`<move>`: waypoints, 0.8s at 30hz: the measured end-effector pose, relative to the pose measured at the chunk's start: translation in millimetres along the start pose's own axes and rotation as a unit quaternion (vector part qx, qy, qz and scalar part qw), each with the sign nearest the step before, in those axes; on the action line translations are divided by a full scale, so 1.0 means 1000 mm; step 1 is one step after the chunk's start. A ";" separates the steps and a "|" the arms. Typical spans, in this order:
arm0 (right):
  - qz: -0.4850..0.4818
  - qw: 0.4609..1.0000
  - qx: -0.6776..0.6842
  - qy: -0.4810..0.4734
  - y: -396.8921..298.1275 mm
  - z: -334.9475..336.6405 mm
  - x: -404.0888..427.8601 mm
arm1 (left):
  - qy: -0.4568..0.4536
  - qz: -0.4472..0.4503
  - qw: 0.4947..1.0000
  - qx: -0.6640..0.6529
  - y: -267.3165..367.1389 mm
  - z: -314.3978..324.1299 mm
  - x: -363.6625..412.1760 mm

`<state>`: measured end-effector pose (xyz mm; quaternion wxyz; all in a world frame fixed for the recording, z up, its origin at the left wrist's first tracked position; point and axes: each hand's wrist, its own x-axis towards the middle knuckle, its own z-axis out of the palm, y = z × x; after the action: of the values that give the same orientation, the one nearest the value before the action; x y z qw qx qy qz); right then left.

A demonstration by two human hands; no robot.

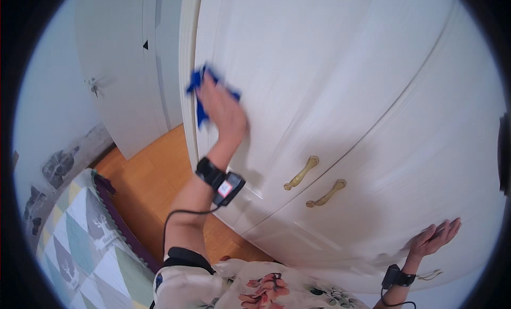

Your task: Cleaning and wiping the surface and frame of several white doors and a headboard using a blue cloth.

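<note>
My left hand [223, 103] presses a blue cloth [201, 117] against a white wardrobe door [263, 69], close to its left edge. The hand and cloth are slightly blurred, and the cloth sticks out around the fingers. Low on the right, my right hand [433, 240] rests with its palm side towards another white wardrobe door [403, 169] and holds nothing. Its thumb stands apart from the fingers. Between my hands, a brass-coloured handle [301, 173] and a second matching handle [326, 194] flank the seam of the two doors.
A bed with a patterned cover [92, 245] lies at lower left, beside an orange-brown wood floor [155, 169]. A white room door [119, 89] with a metal lever handle [94, 87] stands beyond. The wall's lower part [62, 161] is stained. Another handle [429, 274] shows below my right hand.
</note>
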<state>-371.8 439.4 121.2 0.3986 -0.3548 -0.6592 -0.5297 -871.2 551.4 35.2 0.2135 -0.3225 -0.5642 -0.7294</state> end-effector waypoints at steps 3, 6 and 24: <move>0.035 0.999 0.040 0.009 0.000 0.001 -0.002 | 0.071 0.300 0.951 -0.037 0.074 0.032 0.113; 0.020 0.999 0.024 -0.004 -0.002 0.005 -0.003 | 0.013 0.406 0.911 -0.068 0.162 0.044 0.239; 0.048 0.997 -0.038 -0.047 0.002 -0.015 -0.033 | -0.144 0.592 0.792 -0.045 0.111 0.012 0.041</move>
<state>-353.2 423.3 94.2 0.3790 -0.4254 -0.6387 -0.5172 -822.2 535.3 142.3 0.5046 -0.7042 -0.2539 -0.4302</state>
